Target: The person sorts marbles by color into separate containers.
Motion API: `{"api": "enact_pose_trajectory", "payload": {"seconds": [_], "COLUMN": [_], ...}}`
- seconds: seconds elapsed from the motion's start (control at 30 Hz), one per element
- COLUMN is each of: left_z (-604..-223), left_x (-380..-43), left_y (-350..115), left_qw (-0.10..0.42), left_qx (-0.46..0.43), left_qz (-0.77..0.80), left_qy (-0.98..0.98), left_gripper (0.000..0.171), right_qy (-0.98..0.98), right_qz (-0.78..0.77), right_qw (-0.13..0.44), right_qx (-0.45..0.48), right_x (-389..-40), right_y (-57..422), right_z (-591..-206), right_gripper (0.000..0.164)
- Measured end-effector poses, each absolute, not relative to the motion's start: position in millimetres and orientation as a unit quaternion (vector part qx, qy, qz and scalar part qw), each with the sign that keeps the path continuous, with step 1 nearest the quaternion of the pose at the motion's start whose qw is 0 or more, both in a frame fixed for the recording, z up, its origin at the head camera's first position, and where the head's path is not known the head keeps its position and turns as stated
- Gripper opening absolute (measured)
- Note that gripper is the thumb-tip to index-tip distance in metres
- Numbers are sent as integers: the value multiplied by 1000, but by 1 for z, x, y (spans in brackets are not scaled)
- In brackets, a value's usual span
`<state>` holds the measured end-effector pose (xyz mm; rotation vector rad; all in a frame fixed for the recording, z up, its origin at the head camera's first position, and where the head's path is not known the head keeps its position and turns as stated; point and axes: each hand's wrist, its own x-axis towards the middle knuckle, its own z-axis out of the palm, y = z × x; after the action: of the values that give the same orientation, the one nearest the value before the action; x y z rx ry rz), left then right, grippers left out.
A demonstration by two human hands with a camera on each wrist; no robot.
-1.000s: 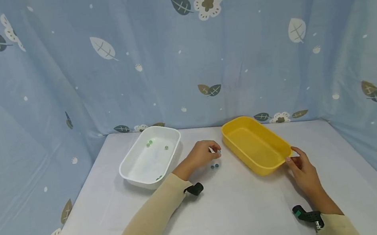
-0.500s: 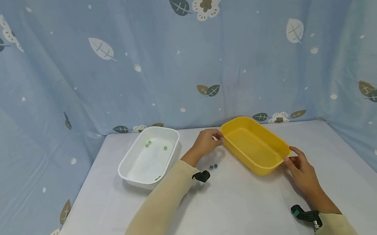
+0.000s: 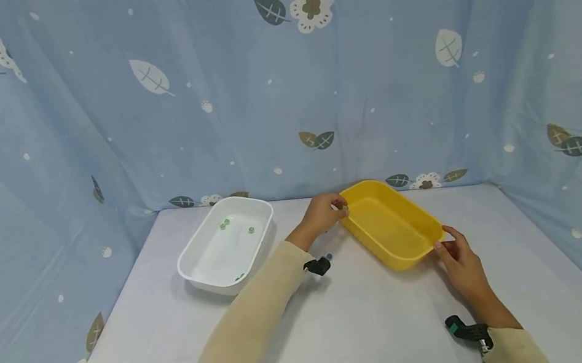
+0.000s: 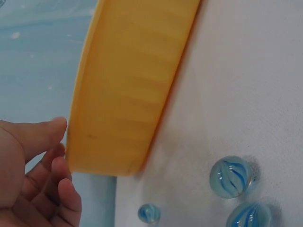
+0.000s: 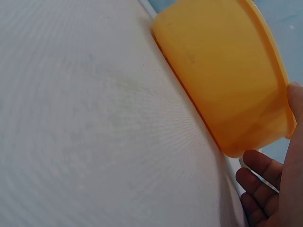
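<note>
My left hand (image 3: 323, 214) reaches over the far left corner of the yellow plastic basin (image 3: 391, 226). Its thumb and fingers pinch a small pale marble (image 3: 346, 209) at the rim; the left wrist view hides that marble behind the basin wall. Three clear marbles with blue swirls lie on the table by the basin: one blue marble (image 4: 230, 177), a second marble (image 4: 249, 216) close by and a smaller-looking marble (image 4: 149, 213). At the near right corner, my right hand (image 3: 465, 265) holds the basin's rim, thumb on the rim and fingers lower down.
A white basin (image 3: 191, 264) stands on the left with several green marbles (image 3: 251, 230) inside. White cloth covers the table (image 3: 357, 333). A blue patterned curtain (image 3: 233, 90) hangs behind and at both sides. Each wrist wears a black camera (image 3: 465, 329).
My left hand has moved away from the table beside the marbles, up and right to the yellow basin's rim, with the marble. The right hand stays at its corner. The head view shifts slightly.
</note>
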<state>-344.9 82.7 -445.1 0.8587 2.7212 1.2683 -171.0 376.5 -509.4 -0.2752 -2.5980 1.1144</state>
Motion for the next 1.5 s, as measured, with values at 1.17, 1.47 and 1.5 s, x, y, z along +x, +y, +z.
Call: {"api": "enact_pose_trajectory", "payload": {"seconds": [1.17,1.47,1.5], "left_z": [-460,-468,-468], "left_x": [-336,-330,-329], "left_y": [59,45,44], "left_qw": [19,22,25], "left_qx": [234,235,233], "left_qz": [389,392,392], "left_qy": [891,889,889], "left_gripper": [14,16,16], "right_qy": [-906,-905,-905], "right_qz": [386,389,388], "right_qw": [139,134,134], "right_qx": [-104,-110,-109], "right_x": [-168,-168,-168], "right_y": [370,370,370], "right_z": [-502,-502,-502], "right_gripper": [64,63,63]}}
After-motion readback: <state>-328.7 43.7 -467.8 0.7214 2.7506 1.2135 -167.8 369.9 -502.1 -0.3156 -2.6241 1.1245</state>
